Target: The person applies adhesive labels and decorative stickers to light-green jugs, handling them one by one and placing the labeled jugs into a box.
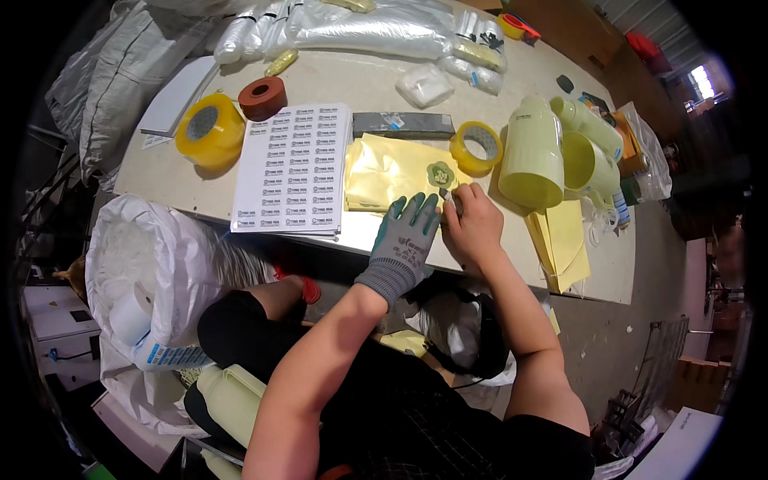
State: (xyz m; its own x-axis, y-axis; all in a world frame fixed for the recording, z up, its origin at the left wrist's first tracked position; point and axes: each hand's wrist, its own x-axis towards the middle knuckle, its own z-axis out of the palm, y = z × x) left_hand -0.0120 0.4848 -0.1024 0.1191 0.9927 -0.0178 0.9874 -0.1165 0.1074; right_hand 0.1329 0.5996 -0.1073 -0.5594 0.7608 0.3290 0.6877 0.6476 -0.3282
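Observation:
My left hand (404,236), in a grey and green work glove, lies with its fingers stretched out on the near edge of a stack of shiny yellow sheets (380,168). A round dark green emblem (440,174) shows at the stack's right end. Bare and closed in a pinch, my right hand (474,222) is at the stack's lower right corner, just below the emblem. A small dark tip shows at its fingertips; its kind is too small to tell. Left of the stack lies a pile of white label sheets (292,172), printed in rows.
Rolls of clear yellowish tape (210,132) (478,148) and a brown roll (262,98) lie around the sheets. Pale green plastic containers (534,156) stand and lie at right, above folded yellow pieces (560,244). Plastic bags (372,28) line the back; a white sack (152,264) stands at left.

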